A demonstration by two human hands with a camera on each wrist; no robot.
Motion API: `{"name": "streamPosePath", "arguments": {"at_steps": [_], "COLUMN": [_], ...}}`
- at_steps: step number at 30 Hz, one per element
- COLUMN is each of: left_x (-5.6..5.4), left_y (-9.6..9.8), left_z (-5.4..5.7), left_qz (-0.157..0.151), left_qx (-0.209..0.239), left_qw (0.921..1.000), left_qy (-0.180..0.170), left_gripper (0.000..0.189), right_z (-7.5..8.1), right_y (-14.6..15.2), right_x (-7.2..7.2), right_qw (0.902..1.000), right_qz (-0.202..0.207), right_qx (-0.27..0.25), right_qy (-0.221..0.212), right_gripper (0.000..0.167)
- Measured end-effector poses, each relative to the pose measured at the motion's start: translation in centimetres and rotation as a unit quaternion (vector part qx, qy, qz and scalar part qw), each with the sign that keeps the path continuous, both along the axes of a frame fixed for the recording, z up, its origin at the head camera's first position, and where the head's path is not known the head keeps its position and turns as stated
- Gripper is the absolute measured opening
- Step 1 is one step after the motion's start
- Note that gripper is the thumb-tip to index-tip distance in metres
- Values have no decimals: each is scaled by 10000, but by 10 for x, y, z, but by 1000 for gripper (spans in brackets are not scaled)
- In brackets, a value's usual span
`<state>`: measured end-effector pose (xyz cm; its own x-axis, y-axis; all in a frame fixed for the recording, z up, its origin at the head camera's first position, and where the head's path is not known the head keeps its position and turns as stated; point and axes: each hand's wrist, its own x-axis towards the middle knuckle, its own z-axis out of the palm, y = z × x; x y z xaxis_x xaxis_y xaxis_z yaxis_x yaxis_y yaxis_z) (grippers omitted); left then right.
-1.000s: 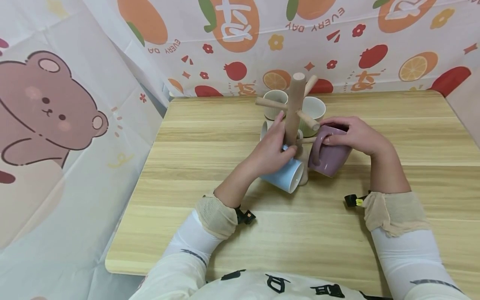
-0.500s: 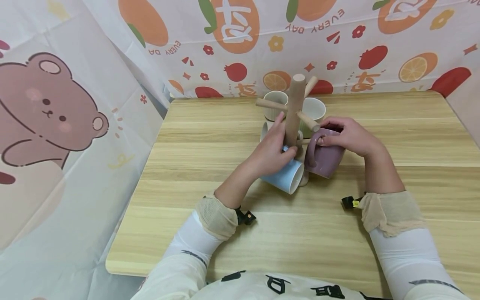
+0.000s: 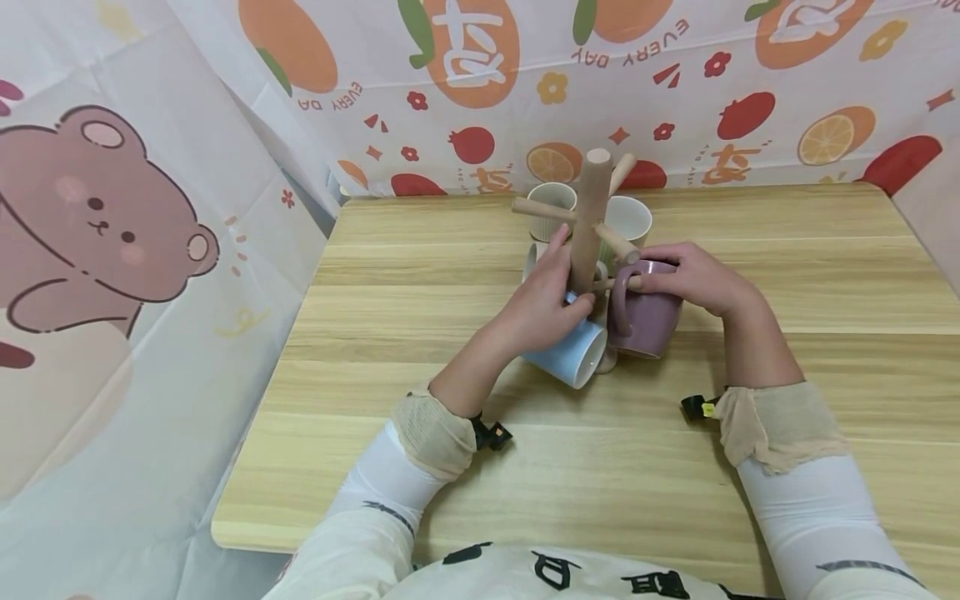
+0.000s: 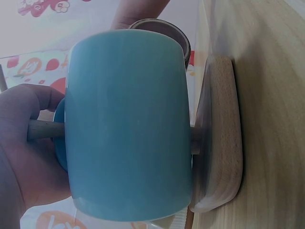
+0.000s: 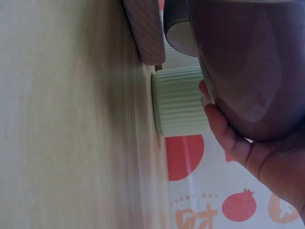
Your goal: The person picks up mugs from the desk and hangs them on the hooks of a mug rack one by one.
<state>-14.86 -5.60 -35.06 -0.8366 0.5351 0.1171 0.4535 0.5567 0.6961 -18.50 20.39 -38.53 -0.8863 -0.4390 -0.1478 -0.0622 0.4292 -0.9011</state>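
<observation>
A wooden mug tree (image 3: 590, 208) stands on the table. My left hand (image 3: 542, 307) grips its post below the upper pegs. Directly under that hand a light blue mug (image 3: 562, 357) hangs tilted; in the left wrist view its body (image 4: 128, 129) hides most of the post above the wooden base (image 4: 223, 133). My right hand (image 3: 697, 282) holds a purple mug (image 3: 654, 323) by its rim and side, handle toward the tree. A lower right peg (image 3: 603, 285) reaches the mug's handle and overlaps it. Behind my left hand a pale mug (image 3: 531, 254) is mostly hidden.
At the back stand a white ribbed cup (image 3: 550, 223) and a pale green ribbed cup (image 5: 181, 102), close behind the tree. Upper pegs (image 3: 542, 208) stick out above both hands. A fruit-print curtain (image 3: 465, 142) hangs along the table's (image 3: 390, 275) far edge.
My right hand has moved left with the purple mug, bringing its handle over the lower right peg, and the mug hangs more upright. My left hand stays on the post.
</observation>
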Motion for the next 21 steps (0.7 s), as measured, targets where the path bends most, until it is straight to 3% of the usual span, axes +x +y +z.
{"name": "streamPosePath", "arguments": {"at_steps": [8, 15, 21], "left_x": [0, 0, 0], "left_y": [0, 0, 0], "left_z": [0, 0, 0], "left_qz": [23, 1, 36], "left_qx": [10, 9, -14], "left_qw": [10000, 10000, 10000], "left_qy": [-7, -1, -59], "left_gripper": [54, 55, 61], "right_z": [-2, -2, 1], "right_y": [0, 2, 4], "right_x": [-1, -2, 0], "right_qw": [9989, 9985, 9988], "right_qz": [457, 419, 438], "right_qx": [-137, -275, -170], "right_qy": [19, -239, -158], "right_gripper": [33, 38, 39]}}
